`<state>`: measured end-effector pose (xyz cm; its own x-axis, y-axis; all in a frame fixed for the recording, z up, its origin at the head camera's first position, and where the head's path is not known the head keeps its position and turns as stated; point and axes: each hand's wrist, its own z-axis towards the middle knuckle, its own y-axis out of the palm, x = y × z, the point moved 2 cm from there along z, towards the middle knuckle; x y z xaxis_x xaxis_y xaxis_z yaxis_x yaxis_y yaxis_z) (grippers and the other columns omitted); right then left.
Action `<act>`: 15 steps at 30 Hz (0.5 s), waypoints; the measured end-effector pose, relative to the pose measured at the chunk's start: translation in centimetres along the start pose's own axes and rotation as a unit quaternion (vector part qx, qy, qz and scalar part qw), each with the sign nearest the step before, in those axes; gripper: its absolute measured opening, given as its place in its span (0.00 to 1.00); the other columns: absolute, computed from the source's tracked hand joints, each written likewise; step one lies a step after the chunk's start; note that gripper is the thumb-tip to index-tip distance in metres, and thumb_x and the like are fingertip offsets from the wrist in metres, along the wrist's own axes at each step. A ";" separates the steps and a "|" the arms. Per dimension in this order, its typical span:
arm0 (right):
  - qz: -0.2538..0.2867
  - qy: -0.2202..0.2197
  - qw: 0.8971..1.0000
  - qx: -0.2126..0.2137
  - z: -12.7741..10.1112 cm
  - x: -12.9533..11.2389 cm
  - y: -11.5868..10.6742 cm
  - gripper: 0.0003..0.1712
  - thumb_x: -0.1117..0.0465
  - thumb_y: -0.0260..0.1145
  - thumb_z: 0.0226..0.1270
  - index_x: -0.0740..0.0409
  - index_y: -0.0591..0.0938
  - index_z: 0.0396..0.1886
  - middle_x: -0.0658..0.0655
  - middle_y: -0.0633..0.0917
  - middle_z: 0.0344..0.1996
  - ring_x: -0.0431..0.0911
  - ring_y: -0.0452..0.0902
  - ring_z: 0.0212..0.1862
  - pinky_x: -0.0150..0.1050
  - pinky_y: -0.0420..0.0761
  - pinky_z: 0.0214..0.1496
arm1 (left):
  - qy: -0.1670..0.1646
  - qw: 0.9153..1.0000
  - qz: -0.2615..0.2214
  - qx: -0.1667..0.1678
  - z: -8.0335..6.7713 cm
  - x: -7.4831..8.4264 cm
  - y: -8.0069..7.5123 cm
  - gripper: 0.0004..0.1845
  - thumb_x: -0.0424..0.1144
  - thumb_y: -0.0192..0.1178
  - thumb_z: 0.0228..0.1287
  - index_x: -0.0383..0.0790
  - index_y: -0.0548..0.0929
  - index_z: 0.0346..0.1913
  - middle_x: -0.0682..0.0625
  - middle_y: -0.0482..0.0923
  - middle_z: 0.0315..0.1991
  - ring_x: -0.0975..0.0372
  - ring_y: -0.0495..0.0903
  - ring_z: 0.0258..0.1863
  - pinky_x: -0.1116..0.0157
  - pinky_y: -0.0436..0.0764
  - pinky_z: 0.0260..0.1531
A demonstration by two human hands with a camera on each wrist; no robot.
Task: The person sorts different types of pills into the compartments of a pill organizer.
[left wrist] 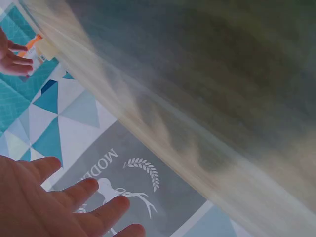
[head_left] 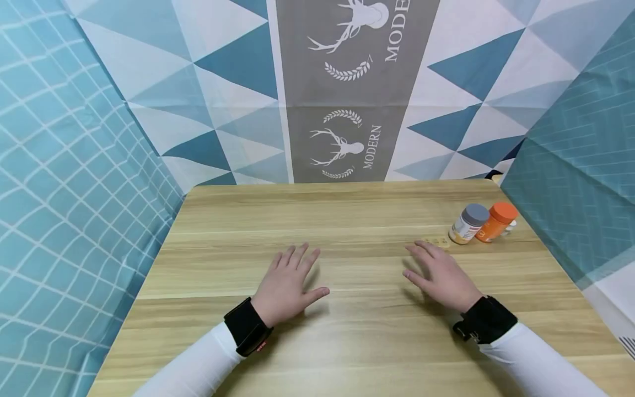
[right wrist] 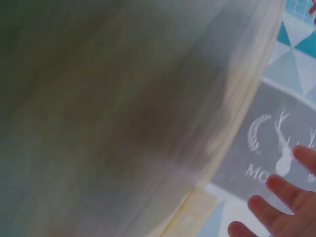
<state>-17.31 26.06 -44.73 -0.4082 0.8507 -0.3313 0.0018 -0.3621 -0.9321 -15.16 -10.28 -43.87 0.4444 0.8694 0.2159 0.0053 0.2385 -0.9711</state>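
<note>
Head view: I see both hands, left hand (head_left: pixel 286 286) and right hand (head_left: pixel 441 275), flat on the bench (head_left: pixel 347 220), fingers spread, holding nothing (two bottles (head_left: pixel 481 222) near right).

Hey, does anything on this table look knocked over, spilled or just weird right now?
Nothing stands out. The grey-capped bottle and orange bottle stand upright together near the table's far right edge. A small pale strip lies flat beside them. Both hands, left hand and right hand, rest open.

table (left wrist: pixel 207 98) blurred in both wrist views, small item (head_left: pixel 511 225) behind bottles (head_left: pixel 483 222) unidentifiable
</note>
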 end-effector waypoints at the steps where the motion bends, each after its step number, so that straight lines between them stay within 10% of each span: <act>1: -0.003 0.005 1.000 0.000 0.1 0.5 -0.2 0.36 0.44 0.63 0.70 0.57 0.70 0.70 0.68 0.68 0.68 0.66 0.62 0.68 0.66 0.63 0.64 | -0.001 1.000 0.001 0.001 -0.1 0.0 0.1 0.46 0.73 0.49 0.64 0.51 0.56 0.78 0.43 0.55 0.76 0.42 0.55 0.73 0.42 0.52 0.70; 15: -0.067 0.062 0.993 -0.079 2.5 5.3 -1.8 0.36 0.68 0.63 0.64 0.71 0.64 0.71 0.79 0.65 0.66 0.75 0.57 0.67 0.67 0.61 0.65 | -0.004 0.994 -0.067 0.080 0.9 2.1 -1.8 0.41 0.67 0.46 0.70 0.47 0.59 0.77 0.43 0.57 0.75 0.49 0.59 0.72 0.46 0.62 0.67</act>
<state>-21.74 30.29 -44.43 -0.2992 0.9311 -0.2086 0.1026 -0.1860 -0.9772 -15.09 -8.46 -41.62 0.4414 0.8285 0.3446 -0.0793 0.4186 -0.9047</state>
